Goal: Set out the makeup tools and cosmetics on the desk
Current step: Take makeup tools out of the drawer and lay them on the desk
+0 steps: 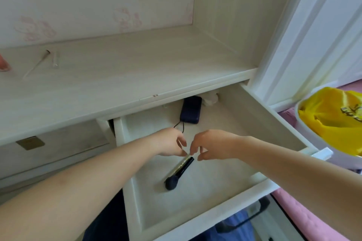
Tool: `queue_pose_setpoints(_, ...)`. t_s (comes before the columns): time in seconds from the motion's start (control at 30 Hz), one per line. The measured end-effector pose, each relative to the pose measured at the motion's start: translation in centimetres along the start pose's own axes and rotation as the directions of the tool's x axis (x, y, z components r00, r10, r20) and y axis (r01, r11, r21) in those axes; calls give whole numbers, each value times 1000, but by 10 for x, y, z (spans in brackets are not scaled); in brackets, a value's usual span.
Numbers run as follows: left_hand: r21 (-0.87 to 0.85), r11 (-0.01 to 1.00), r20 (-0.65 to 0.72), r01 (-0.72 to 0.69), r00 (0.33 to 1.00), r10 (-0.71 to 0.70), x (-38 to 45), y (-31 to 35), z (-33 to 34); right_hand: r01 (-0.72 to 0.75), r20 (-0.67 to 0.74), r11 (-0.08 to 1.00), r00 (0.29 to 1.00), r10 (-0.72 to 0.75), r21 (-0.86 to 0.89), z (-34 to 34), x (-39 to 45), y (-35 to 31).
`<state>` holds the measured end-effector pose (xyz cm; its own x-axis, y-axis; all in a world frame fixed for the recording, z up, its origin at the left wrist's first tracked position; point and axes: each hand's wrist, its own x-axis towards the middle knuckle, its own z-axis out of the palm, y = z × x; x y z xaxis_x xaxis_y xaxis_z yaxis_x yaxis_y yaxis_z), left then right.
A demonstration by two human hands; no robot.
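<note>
A black makeup brush point(179, 172) lies slantwise on the floor of the open drawer point(195, 207), bristle head toward me. A thin pale stick-like tool point(181, 163) lies along its left side. My left hand point(170, 144) reaches into the drawer and its fingertips pinch the far end of the pale tool. My right hand point(211, 146) hovers just right of the brush handle's tip with fingers loosely curled, holding nothing. On the desk point(127, 68) at the far left lie a thin brush point(37, 63) and a short pale stick point(55, 60).
A dark blue power bank point(191, 111) with a short cord sits at the drawer's back, beside a white object point(210, 99). A pink item point(4, 64) shows at the desk's left edge. A white bin with a yellow bag point(333, 121) stands right of the drawer.
</note>
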<state>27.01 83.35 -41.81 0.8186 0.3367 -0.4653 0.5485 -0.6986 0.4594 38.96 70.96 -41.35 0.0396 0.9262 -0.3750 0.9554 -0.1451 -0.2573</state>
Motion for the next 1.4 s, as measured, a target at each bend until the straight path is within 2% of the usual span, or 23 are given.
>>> queue_pose_setpoints(0.1,172,983,41,69,996,-77,18,-5,22,38,42,997,999,-35,-64,12,11,2)
queue_pose_setpoints(0.27,266,953,9,141,989,-149,32,-11,37,142,126,959,985,-114,-246,17,30,4)
queue_pose_setpoints(0.4,329,928,22,174,981,-192,38,-12,44,213,150,924,973,-173,-316,23,41,4)
queue_pose_setpoints(0.57,361,918,32,166,981,-190,39,-9,45,262,216,884,958,-189,-386,36,50,1)
queue_pose_setpoints(0.77,471,869,11,149,985,-175,37,-9,38,295,225,820,952,-208,-491,37,52,1)
queue_pose_setpoints(0.87,482,864,0,148,986,-169,33,-10,35,278,194,830,959,-208,-483,30,46,6)
queue_pose_setpoints(1.03,322,935,-57,145,989,-134,25,-11,16,196,76,912,981,-181,-361,12,26,19)
queue_pose_setpoints(1.2,94,995,-137,22,991,-9,2,-7,-13,62,-133,995,988,-73,-82,-7,3,22)
queue_pose_setpoints(1.3,-58,998,-226,-37,974,23,-16,-10,-33,72,-280,995,959,-49,73,-19,-7,14)
queue_pose_setpoints(1.4,-344,932,-245,-112,969,26,-37,-10,-54,99,-413,964,911,13,248,-38,-12,-2)
